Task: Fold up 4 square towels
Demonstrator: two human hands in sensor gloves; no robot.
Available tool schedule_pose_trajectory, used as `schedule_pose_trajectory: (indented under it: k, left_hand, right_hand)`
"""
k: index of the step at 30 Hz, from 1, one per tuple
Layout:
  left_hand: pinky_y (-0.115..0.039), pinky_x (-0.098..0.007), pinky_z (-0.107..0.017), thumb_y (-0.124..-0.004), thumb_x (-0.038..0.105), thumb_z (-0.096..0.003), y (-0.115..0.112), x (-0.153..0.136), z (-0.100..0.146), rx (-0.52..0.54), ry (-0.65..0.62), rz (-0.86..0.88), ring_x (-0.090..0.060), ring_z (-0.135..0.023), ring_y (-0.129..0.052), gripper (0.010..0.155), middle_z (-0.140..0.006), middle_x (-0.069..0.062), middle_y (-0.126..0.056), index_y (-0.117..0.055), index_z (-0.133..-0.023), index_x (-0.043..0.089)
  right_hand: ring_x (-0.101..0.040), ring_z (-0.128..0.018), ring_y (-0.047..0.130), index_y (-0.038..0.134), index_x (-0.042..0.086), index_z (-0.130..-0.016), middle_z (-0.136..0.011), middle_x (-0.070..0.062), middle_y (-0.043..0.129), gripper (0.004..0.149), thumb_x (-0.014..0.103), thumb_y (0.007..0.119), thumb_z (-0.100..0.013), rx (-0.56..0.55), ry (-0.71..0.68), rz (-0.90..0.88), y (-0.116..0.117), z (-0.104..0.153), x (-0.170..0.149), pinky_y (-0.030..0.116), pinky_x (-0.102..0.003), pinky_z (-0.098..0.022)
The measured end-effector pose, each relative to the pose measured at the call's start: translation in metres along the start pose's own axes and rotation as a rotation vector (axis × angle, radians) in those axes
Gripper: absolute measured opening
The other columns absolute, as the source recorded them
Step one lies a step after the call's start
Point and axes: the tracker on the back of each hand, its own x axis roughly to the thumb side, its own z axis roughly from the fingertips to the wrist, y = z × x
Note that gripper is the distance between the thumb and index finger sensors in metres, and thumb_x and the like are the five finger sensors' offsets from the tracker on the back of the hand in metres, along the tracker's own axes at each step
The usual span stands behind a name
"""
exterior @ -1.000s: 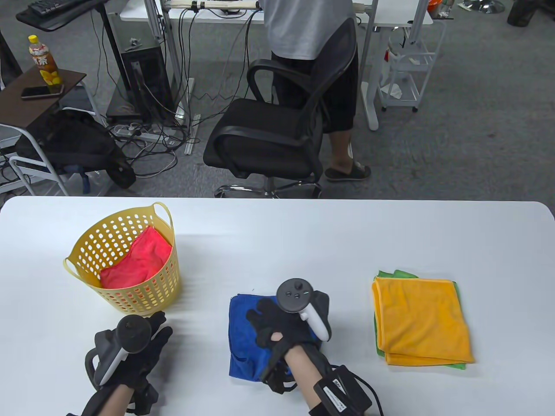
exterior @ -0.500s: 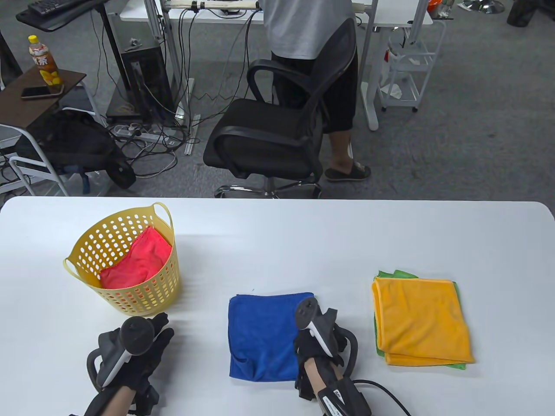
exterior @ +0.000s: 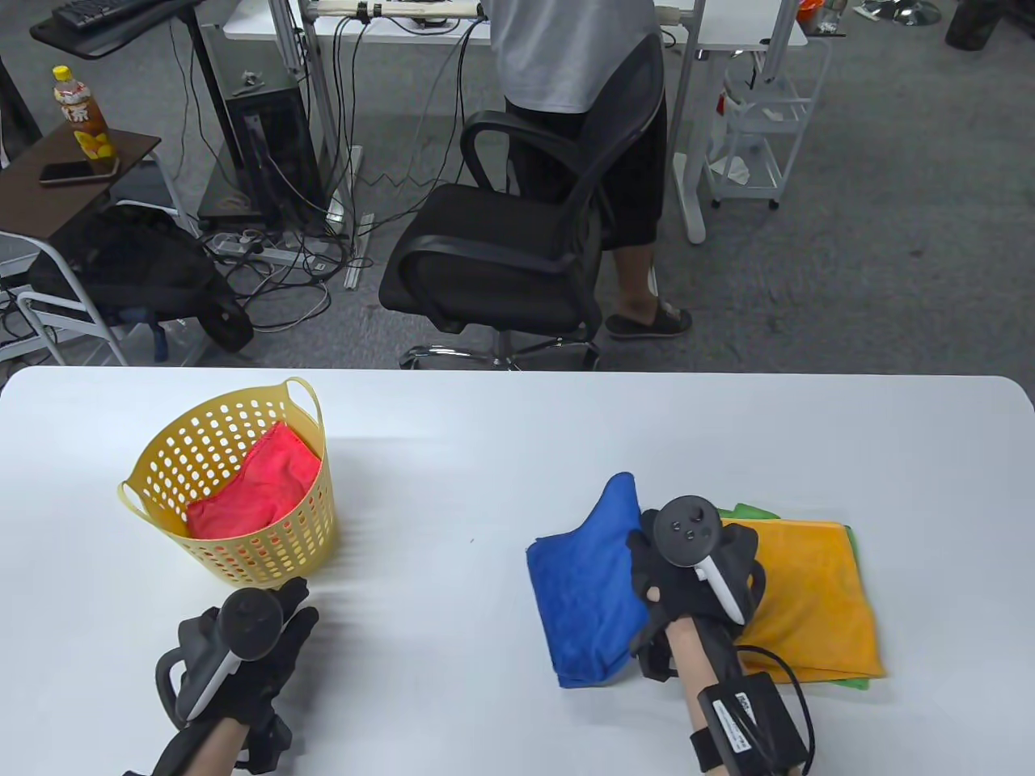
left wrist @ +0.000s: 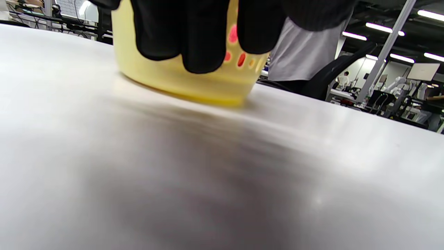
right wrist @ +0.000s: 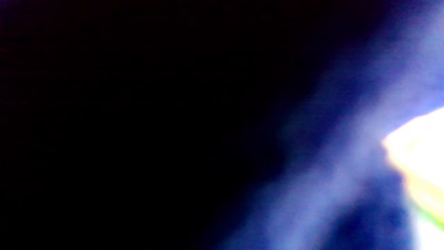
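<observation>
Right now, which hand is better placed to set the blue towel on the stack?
Right. The right hand holds the blue towel beside the orange towel; the left hand rests near the yellow basket.

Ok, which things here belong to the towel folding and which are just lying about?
Part of the job:
blue towel, held by right hand
orange towel
green towel
red towel
yellow basket

Just lying about:
office chair
drink bottle
phone
</observation>
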Motion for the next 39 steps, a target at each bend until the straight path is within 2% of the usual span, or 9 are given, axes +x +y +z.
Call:
schedule_pose_trajectory:
  k: [3,6,9,11,16,20,28,32,39]
  left_hand:
    - [-0.049,-0.058,-0.086,-0.067,0.06,-0.0506,0.003,-0.002,0.0,0.01,0.006,0.011,-0.032,-0.106,-0.077,0.057,-0.108,0.001,-0.081,-0.071,-0.105,0.043]
    - [-0.049,-0.058,-0.086,-0.067,0.06,-0.0506,0.008,-0.004,0.0,0.032,0.012,0.003,-0.032,-0.106,-0.077,0.057,-0.108,0.001,-0.081,-0.071,-0.105,0.043]
    - [-0.048,-0.058,-0.086,-0.067,0.06,-0.0505,0.009,-0.006,0.0,0.039,0.023,-0.001,-0.032,-0.107,-0.076,0.059,-0.109,0.001,-0.081,-0.069,-0.106,0.041]
    - [-0.048,-0.058,-0.086,-0.068,0.06,-0.0503,0.007,-0.007,-0.001,0.034,0.027,-0.006,-0.032,-0.106,-0.076,0.06,-0.108,0.0,-0.081,-0.069,-0.107,0.04]
    - [-0.05,-0.057,-0.086,-0.068,0.06,-0.0499,0.005,-0.002,0.001,0.036,0.016,-0.023,-0.033,-0.106,-0.077,0.061,-0.108,0.0,-0.081,-0.069,-0.107,0.037]
    - [-0.055,-0.055,-0.084,-0.069,0.06,-0.0497,0.021,0.009,0.015,0.06,-0.046,0.053,-0.033,-0.101,-0.082,0.062,-0.103,0.0,-0.086,-0.072,-0.106,0.034]
    - [-0.053,-0.054,-0.086,-0.067,0.062,-0.0522,0.089,0.029,0.047,0.231,-0.116,0.173,-0.03,-0.105,-0.079,0.062,-0.108,0.003,-0.081,-0.066,-0.109,0.037]
    - [-0.053,-0.054,-0.086,-0.066,0.059,-0.0537,0.123,0.045,0.013,0.242,-0.051,0.119,-0.03,-0.105,-0.078,0.062,-0.108,0.003,-0.081,-0.063,-0.111,0.036]
    - [-0.048,-0.056,-0.088,-0.073,0.049,-0.0544,0.145,0.082,-0.096,0.175,0.206,-0.23,-0.029,-0.11,-0.073,0.062,-0.119,0.003,-0.065,-0.054,-0.113,0.04]
  right_hand:
    - [-0.014,-0.02,0.099,0.082,0.009,-0.09,-0.06,-0.023,0.097,0.043,0.028,0.078,-0.052,-0.084,0.093,-0.087,-0.046,-0.004,-0.048,0.09,-0.039,-0.028]
    - [-0.018,-0.027,0.098,0.081,0.008,-0.092,-0.066,-0.025,0.094,0.043,0.027,0.078,-0.053,-0.115,0.297,-0.045,-0.059,-0.014,-0.12,0.087,-0.045,-0.035]
    - [-0.049,-0.081,0.078,0.06,0.003,-0.106,-0.103,-0.039,0.061,0.063,0.032,0.077,-0.053,-0.017,0.497,0.049,-0.038,-0.02,-0.185,0.058,-0.071,-0.06]
    - [-0.062,-0.092,0.06,0.051,0.002,-0.111,-0.11,-0.041,0.048,0.073,0.035,0.078,-0.053,-0.002,0.502,0.032,-0.026,-0.02,-0.197,0.048,-0.078,-0.061]
    - [-0.064,-0.097,0.049,0.047,0.003,-0.113,-0.114,-0.04,0.039,0.077,0.041,0.077,-0.053,-0.063,0.329,0.035,-0.04,-0.026,-0.128,0.043,-0.08,-0.062]
    - [-0.063,-0.098,0.05,0.047,0.005,-0.113,-0.115,-0.038,0.041,0.076,0.043,0.074,-0.054,-0.168,-0.014,-0.285,-0.055,-0.006,-0.054,0.044,-0.08,-0.063]
    - [-0.064,-0.097,0.052,0.052,0.002,-0.112,-0.114,-0.04,0.043,0.073,0.042,0.074,-0.054,-0.173,-0.157,-0.316,-0.051,-0.001,-0.041,0.044,-0.081,-0.062]
    - [-0.062,-0.096,0.055,0.055,0.001,-0.111,-0.113,-0.04,0.046,0.072,0.041,0.073,-0.054,-0.205,-0.186,-0.386,-0.058,0.001,-0.047,0.044,-0.081,-0.061]
    - [-0.06,-0.094,0.061,0.062,0.0,-0.107,-0.111,-0.039,0.052,0.067,0.039,0.073,-0.054,-0.292,-0.234,-0.467,-0.059,-0.002,-0.056,0.047,-0.08,-0.061]
